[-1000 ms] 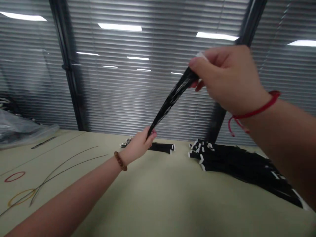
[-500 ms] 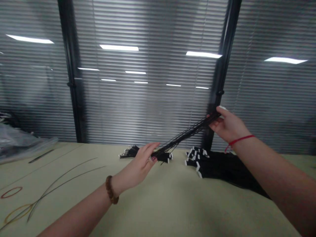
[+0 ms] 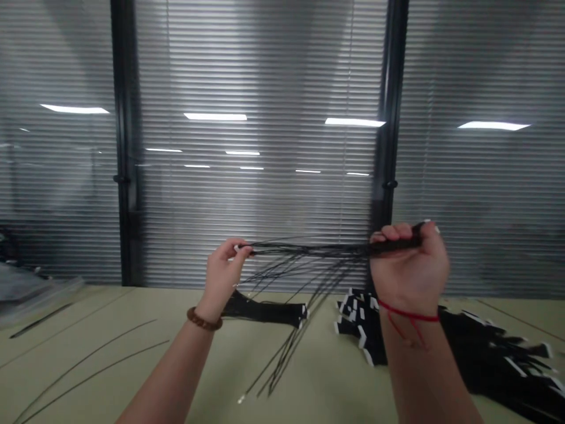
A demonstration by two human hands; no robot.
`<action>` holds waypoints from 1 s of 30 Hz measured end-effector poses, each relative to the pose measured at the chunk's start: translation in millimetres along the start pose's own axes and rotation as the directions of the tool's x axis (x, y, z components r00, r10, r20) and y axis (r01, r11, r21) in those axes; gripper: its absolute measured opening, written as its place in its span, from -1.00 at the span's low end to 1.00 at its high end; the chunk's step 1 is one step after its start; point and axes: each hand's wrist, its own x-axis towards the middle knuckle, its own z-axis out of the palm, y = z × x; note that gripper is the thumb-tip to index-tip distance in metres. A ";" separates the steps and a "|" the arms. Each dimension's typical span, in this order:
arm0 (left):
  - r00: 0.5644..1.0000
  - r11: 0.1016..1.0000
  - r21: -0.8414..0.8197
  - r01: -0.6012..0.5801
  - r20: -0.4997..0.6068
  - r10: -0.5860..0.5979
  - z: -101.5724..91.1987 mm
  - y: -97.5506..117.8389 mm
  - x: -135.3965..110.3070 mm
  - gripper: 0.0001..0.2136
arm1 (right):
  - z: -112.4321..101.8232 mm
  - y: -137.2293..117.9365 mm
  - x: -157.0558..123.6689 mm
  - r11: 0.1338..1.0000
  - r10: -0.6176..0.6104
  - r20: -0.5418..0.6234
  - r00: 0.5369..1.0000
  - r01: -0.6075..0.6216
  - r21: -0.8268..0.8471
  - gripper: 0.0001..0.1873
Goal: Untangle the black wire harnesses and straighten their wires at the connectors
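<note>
A bundle of thin black wires [image 3: 309,249] stretches between my two hands above the table. My right hand [image 3: 408,265] is closed around its thicker end, where a bit of white shows past the fingers. With thumb and fingers, my left hand [image 3: 225,268] pinches several of the wires at their far end. Other strands have spread loose and droop below, some down toward the table, with small bright tips. Behind my left hand lies another black wire bundle [image 3: 269,312] with white ends.
On the right a large pile of black wire bundles [image 3: 481,359] with white connectors covers the table [image 3: 344,388]. Single wires [image 3: 101,347] lie at the left, near a clear plastic bag [image 3: 35,294]. A window with blinds [image 3: 260,200] stands behind the table.
My right hand has turned and its fingers have wrapped round the bundle. My left hand has moved left to the wire ends. The strands have fanned out, some hanging down.
</note>
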 end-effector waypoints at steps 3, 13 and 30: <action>0.998 0.995 0.103 0.007 -0.067 0.000 -12.9 -0.2 -0.1 -0.79 | -15.6 3.7 17.4 0.990 0.005 0.004 1.000 -0.004 -0.139 -0.75; 0.971 0.806 0.543 -0.235 0.093 0.221 -39.1 41.4 0.7 -0.67 | -34.0 -3.2 33.5 0.863 0.107 0.063 0.992 -0.061 -0.502 -0.89; 0.715 0.767 0.013 -0.642 0.370 0.593 -31.1 77.3 -19.9 -0.78 | -36.6 12.4 24.0 0.968 0.044 -0.236 0.971 -0.099 -0.229 -0.75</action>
